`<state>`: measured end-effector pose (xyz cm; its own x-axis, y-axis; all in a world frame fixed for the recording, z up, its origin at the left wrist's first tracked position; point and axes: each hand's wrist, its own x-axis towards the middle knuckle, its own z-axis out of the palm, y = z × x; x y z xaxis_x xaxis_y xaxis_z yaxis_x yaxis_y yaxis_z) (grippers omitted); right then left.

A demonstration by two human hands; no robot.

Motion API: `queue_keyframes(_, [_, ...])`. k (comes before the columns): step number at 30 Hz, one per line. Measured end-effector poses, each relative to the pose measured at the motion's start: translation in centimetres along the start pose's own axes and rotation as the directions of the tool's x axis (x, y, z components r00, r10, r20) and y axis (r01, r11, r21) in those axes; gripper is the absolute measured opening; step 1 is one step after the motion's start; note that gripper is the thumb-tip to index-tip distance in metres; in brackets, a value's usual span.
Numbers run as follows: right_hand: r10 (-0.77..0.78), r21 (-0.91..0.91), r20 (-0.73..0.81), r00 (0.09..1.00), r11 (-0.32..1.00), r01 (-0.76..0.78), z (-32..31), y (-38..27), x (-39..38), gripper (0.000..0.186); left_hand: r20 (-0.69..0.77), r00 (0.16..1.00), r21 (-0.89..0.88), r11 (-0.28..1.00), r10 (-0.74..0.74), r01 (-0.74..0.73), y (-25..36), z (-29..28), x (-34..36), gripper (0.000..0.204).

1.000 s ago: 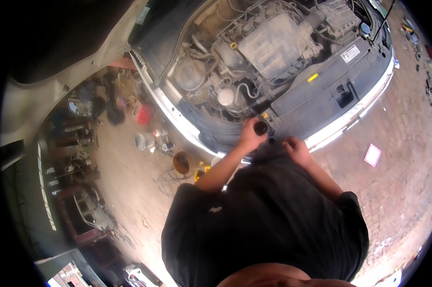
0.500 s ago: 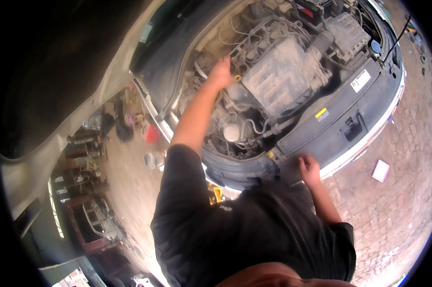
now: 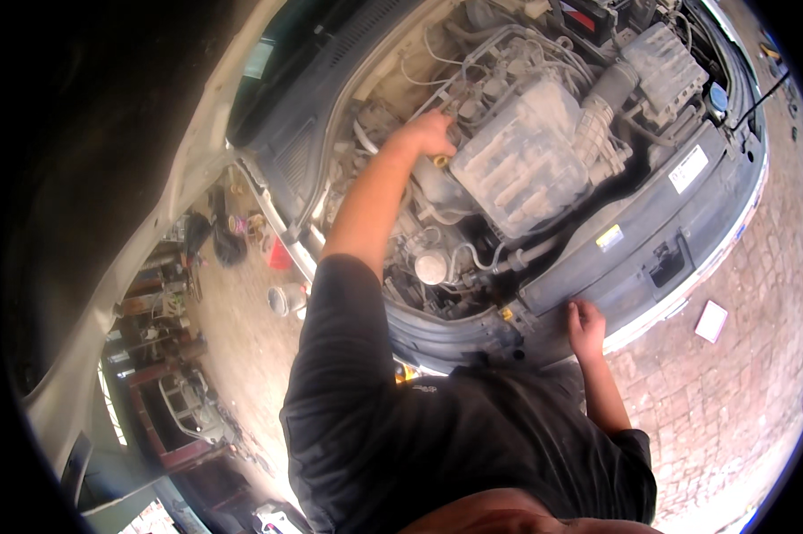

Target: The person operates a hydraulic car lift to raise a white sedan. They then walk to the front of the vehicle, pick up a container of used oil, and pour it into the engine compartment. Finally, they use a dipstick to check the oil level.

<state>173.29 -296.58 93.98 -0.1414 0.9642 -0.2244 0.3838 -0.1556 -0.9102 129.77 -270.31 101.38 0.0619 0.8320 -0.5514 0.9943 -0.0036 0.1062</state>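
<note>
My left hand reaches into a car's engine bay, beside the dusty engine cover. Its fingers curl down over a dark round part that they mostly hide; I cannot make out what they grip. Just below the fingers a small yellow ring shows. My right hand rests at the near edge of the grey front panel, its fingers curled in and nothing visible in them.
A ribbed air hose joins the engine cover to the air filter box. The raised hood hangs at the left. A round white-capped reservoir stands near the front. A pink-edged white card lies on the brick ground.
My left hand has shifted slightly right and down, now over the round opening that showed beside it before. My right hand has settled lower against the panel edge. The view has tilted slightly.
</note>
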Motion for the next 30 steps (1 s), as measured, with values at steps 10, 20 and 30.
queue_keyframes(10, [0.016, 0.016, -0.002, 1.0, 1.0, -0.016, 0.1, -0.3, 0.1, 0.013, 0.101, 0.988, 0.037, 0.993, -0.119, 0.116, -1.9, 2.2, 1.8, 0.065])
queue_keyframes(20, [-0.068, -0.104, -0.086, 0.994, 0.993, 0.058, 0.2, 0.0, 0.8, 0.01, 0.225, 0.853, -0.67, 0.56, -0.471, 0.487, 1.9, 0.6, 0.9, 0.031])
queue_keyframes(30, [-0.192, -0.187, -0.149, 0.97, 0.969, 0.163, 0.8, 0.2, 1.2, 0.003, 0.338, 0.772, -0.437, 0.637, -0.538, 0.635, 1.4, 2.1, 3.0, 0.035])
